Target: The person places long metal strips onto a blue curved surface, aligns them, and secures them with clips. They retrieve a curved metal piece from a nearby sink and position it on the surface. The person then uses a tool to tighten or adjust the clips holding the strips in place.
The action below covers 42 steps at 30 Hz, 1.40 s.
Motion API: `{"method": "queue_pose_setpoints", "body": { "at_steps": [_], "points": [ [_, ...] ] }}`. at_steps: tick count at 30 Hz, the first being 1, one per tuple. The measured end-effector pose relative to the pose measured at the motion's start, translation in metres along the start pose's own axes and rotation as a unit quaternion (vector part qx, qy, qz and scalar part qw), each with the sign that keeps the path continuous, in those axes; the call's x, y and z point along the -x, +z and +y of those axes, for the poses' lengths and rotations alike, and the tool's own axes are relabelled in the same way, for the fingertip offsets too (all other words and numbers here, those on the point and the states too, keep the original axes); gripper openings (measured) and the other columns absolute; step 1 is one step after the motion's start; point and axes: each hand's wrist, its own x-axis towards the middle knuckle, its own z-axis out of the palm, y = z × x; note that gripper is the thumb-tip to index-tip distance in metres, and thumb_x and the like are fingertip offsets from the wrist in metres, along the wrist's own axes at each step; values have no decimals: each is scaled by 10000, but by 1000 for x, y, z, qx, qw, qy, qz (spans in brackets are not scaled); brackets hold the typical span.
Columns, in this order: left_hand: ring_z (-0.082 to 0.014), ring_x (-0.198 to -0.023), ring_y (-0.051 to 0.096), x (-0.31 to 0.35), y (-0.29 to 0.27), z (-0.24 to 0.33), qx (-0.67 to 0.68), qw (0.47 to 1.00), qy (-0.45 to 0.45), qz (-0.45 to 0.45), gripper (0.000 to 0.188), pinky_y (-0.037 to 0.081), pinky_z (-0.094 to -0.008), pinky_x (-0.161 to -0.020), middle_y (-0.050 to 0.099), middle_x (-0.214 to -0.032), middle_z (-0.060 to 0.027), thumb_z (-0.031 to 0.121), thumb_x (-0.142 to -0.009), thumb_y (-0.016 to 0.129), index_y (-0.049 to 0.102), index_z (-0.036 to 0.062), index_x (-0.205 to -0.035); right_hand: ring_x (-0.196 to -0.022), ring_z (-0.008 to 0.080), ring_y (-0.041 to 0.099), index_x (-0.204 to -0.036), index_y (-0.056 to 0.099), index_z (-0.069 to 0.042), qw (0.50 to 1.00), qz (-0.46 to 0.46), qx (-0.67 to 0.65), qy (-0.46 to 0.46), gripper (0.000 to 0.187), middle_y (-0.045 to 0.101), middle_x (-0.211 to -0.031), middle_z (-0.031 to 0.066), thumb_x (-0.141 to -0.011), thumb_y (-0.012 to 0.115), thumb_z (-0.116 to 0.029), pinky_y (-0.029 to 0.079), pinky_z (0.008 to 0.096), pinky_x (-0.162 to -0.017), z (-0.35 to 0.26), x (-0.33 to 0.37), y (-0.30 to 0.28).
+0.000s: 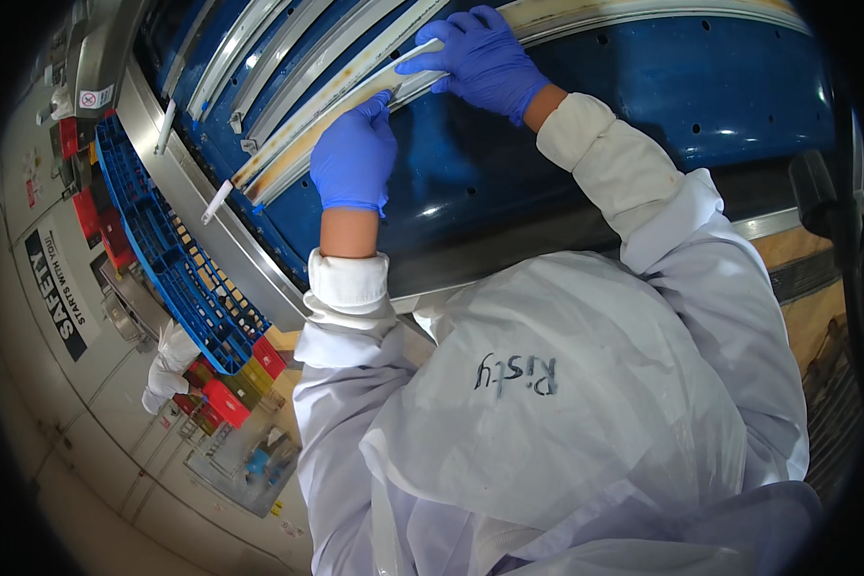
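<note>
Near the frame's top centre, our right hand (480, 62) grasps a stained pale strip (355, 99); our left hand (353, 161) touches its edge, grip unclear. Work seems underway; we cannot tell what remains.

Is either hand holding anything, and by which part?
The right hand appears to grip a pale strip partway along its length. The left hand is alongside; whether it holds anything cannot be told.

Counted against the blue panel (643, 82): over it, one left hand (355, 158) and one right hand (476, 62), with several pale strips (235, 56), exact number uncertain; at its left edge, two white pegs (217, 203); left of it, one blue pallet (168, 245), one co-worker (171, 363) and one black-banded sign (58, 288); across its near edge, two white sleeves (634, 173).
</note>
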Motion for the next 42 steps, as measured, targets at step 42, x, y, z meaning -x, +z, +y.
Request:
{"method": "queue_pose_setpoints", "body": {
  "at_steps": [42],
  "points": [
    [-342, -983, 653, 0, 6, 38, 14, 998, 55, 30, 275, 512, -386, -868, 677, -1084, -149, 313, -923, 573, 693, 263, -1165, -1089, 208, 535, -1123, 678, -415, 999, -23, -22, 3, 440, 604, -1143, -16, -714, 757, -275, 338, 437, -1033, 22, 6, -18]
  ]
}}
